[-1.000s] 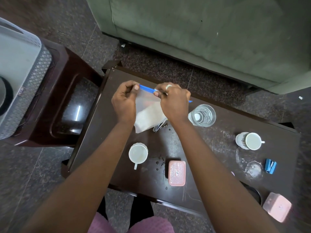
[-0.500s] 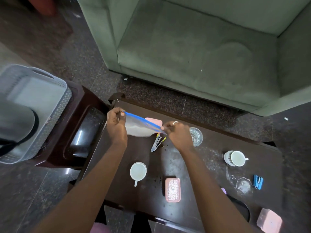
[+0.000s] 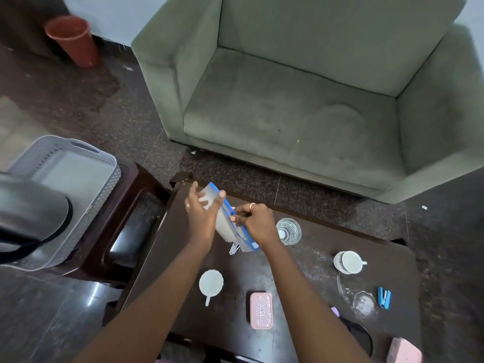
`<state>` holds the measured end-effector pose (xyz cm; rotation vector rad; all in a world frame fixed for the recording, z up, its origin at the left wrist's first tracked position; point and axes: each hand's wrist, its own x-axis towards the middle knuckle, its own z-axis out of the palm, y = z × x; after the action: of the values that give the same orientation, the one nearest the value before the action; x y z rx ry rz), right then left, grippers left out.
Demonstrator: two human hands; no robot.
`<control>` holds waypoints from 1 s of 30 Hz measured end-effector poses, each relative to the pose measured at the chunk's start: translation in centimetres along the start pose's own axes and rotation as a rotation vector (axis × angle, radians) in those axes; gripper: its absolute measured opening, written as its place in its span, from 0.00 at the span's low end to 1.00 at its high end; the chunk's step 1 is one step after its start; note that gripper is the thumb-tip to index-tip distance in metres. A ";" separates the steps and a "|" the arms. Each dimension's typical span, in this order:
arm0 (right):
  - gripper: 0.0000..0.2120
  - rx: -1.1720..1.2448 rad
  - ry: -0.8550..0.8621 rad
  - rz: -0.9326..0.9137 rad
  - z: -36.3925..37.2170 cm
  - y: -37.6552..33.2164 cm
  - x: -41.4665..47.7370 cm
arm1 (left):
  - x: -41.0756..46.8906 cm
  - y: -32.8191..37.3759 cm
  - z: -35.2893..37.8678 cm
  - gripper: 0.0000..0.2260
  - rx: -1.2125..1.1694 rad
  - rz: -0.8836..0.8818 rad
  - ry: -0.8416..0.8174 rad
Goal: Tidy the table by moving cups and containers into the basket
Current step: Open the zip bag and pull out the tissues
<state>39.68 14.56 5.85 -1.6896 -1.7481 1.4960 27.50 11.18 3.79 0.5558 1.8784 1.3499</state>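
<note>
Above the far left of the dark table (image 3: 309, 292), both hands hold a clear zip bag (image 3: 227, 226) with a blue seal strip. My left hand (image 3: 203, 214) grips its upper end and side. My right hand (image 3: 255, 222) pinches the blue strip. On the table stand a white cup (image 3: 211, 282), a second white cup (image 3: 349, 262), a clear glass (image 3: 288, 231), a pink lidded container (image 3: 261, 310) and another pink container (image 3: 404, 352) at the near right corner. The grey basket (image 3: 86, 179) sits on a side stool to the left.
A dark round object (image 3: 31, 213) lies in the basket's near part. A green armchair (image 3: 301, 100) stands beyond the table, a red bin (image 3: 73, 40) at far left. On the table: a blue stapler (image 3: 384, 297), a clear lid (image 3: 364, 302), a black round item (image 3: 360, 336), small metal pieces (image 3: 234, 249).
The bag has turned from lying level between my hands to standing on end, and my hands have come closer together. The camera has tilted up, showing more of the armchair.
</note>
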 end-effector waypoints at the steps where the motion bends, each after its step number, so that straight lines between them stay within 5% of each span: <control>1: 0.08 0.010 0.002 0.007 -0.1 0.0 -0.1 | -0.5 -0.3 0.3 0.28 0.019 -0.026 -0.023; 4: 0.04 0.074 -0.010 0.019 -0.3 -0.3 -0.5 | -2.0 -0.8 0.9 0.19 -0.042 -0.141 -0.102; 7: 0.10 0.113 -0.026 0.026 -0.7 -0.4 -1.0 | -2.7 -0.8 1.0 0.08 -0.056 -0.151 -0.118; 18: 0.10 0.501 -0.025 0.207 0.1 -0.4 -1.9 | -3.2 0.6 0.2 0.03 -0.199 -0.218 -0.202; 25: 0.06 -0.220 0.499 0.018 -0.3 -0.9 -2.3 | -2.2 1.4 -1.3 0.08 0.412 -0.067 -0.028; 30: 0.05 -0.687 0.453 -0.351 -0.6 0.0 -3.2 | -2.6 1.4 -1.8 0.06 0.494 0.086 0.006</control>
<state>41.01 12.10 7.49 -1.6801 -2.2542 0.3252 27.68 8.69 6.20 0.8855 2.2241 0.9308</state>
